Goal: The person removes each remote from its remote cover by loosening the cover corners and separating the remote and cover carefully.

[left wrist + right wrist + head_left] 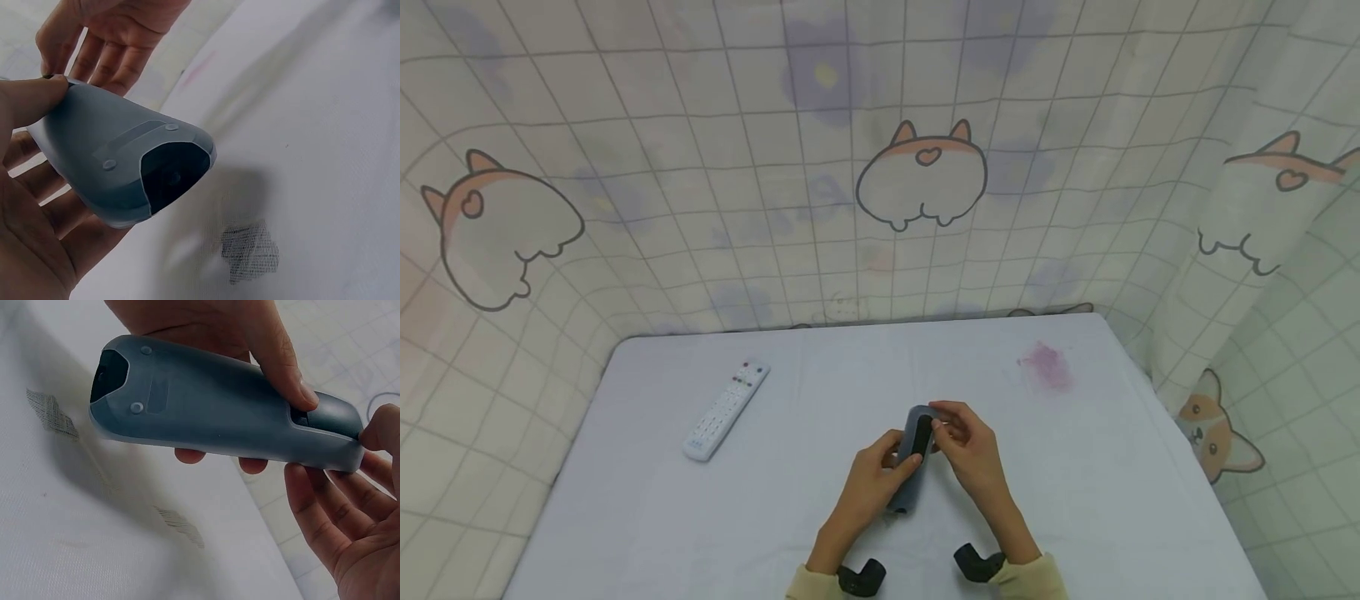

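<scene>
A dark remote control in a translucent bluish silicone cover [206, 394] is held above the table with its back side up. My left hand [872, 475] grips it around the middle; the thumb lies at the edge of a cutout in the cover. Through that cutout shows a black panel [334, 415], likely the battery lid. At the far end my right hand [976, 457] pinches the cover's end, its thumb on top and fingers beneath. A dark opening [178, 175] shows at the near end of the cover. The remote's button side is hidden.
A white remote control [726, 412] lies buttons up on the left of the white table [820, 400]. A pink stain [1048, 367] marks the cloth at the back right. Patterned curtains [745, 192] stand around the back and sides.
</scene>
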Available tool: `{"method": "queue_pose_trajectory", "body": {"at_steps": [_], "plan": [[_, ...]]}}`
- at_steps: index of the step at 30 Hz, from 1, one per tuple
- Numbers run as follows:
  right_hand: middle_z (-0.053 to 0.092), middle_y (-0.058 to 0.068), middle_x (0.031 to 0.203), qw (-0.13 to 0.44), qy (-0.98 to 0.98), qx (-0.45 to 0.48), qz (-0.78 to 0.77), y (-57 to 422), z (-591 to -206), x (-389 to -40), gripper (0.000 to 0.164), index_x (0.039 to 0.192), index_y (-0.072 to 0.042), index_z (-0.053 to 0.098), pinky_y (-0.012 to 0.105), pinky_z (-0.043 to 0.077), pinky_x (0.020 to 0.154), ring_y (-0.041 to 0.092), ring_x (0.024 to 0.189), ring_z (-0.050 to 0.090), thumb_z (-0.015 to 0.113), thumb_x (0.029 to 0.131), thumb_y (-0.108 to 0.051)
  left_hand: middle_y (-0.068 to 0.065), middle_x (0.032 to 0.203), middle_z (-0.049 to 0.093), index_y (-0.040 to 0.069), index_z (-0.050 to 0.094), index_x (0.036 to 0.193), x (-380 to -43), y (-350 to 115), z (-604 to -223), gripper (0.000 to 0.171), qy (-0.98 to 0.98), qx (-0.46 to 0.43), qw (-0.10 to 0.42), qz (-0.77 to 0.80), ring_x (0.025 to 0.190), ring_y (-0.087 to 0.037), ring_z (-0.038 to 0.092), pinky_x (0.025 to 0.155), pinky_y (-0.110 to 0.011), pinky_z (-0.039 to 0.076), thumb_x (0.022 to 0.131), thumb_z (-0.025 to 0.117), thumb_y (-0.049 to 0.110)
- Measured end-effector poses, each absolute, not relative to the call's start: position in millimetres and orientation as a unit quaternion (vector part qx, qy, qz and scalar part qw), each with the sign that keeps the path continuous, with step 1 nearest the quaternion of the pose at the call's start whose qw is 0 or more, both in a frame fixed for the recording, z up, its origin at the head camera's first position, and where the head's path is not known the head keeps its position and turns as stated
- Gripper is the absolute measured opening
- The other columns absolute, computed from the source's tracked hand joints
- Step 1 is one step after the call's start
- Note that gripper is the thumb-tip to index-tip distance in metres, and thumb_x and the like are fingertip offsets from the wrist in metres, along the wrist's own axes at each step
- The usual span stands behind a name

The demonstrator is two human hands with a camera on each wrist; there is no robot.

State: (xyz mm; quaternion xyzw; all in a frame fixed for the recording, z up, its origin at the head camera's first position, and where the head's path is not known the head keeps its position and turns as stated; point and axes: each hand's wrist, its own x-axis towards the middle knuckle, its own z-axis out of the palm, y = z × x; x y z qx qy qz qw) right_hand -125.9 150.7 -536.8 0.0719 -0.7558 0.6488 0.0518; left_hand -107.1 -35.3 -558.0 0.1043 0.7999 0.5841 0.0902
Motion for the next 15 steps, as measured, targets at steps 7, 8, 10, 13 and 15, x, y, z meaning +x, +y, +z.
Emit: {"method": "queue_pose_trajectory", "body": {"at_steps": [7,8,10,13,15], "plan": [[0.073,0.022,0.117,0.046,-0.754,0.077,0.651,149.9,-538.6,-125.4,0.028,0.129,-0.003,0.065,0.039,0.064,0.070,0.005,0.083,0.071,0.066,0.100,-0.002,0.002,0.113,0.077,0.028,0.066,0.130,-106.7,-37.4,-555.2,0.039,0.822,0.107,0.075,0.554,0.085,-0.005,0.068,0.067,-0.023,0.053,0.100,0.066,0.053],[0.073,0.022,0.116,0.046,-0.753,0.078,0.651,149.9,-539.3,-125.6,0.028,0.128,-0.003,0.065,0.040,0.064,0.071,0.005,0.082,0.071,0.066,0.100,-0.001,0.002,0.112,0.077,0.028,0.066,0.130,-106.4,-37.5,-554.4,0.039,0.827,0.107,0.073,0.548,0.083,-0.005,0.067,0.065,-0.022,0.052,0.100,0.066,0.053],[0.073,0.022,0.115,0.046,-0.753,0.078,0.652,149.8,-539.7,-125.3,0.028,0.128,-0.003,0.065,0.041,0.064,0.071,0.006,0.081,0.071,0.065,0.100,0.001,0.002,0.109,0.077,0.027,0.067,0.129,-105.9,-37.5,-553.1,0.038,0.835,0.109,0.068,0.535,0.081,-0.004,0.064,0.063,-0.022,0.051,0.100,0.066,0.052],[0.073,0.022,0.112,0.048,-0.753,0.079,0.652,149.9,-540.4,-125.4,0.029,0.126,-0.002,0.065,0.043,0.064,0.071,0.006,0.080,0.072,0.064,0.098,0.005,0.001,0.109,0.077,0.026,0.067,0.129,-105.4,-37.3,-551.5,0.038,0.845,0.119,0.055,0.519,0.081,-0.005,0.064,0.062,-0.021,0.050,0.101,0.065,0.050],[0.073,0.022,0.111,0.049,-0.753,0.079,0.651,149.9,-540.3,-125.4,0.030,0.125,-0.003,0.065,0.041,0.064,0.070,0.006,0.080,0.073,0.064,0.097,0.006,0.001,0.110,0.077,0.025,0.067,0.130,-105.0,-37.2,-550.2,0.038,0.849,0.126,0.047,0.511,0.083,-0.006,0.065,0.063,-0.021,0.050,0.101,0.065,0.049]]}}
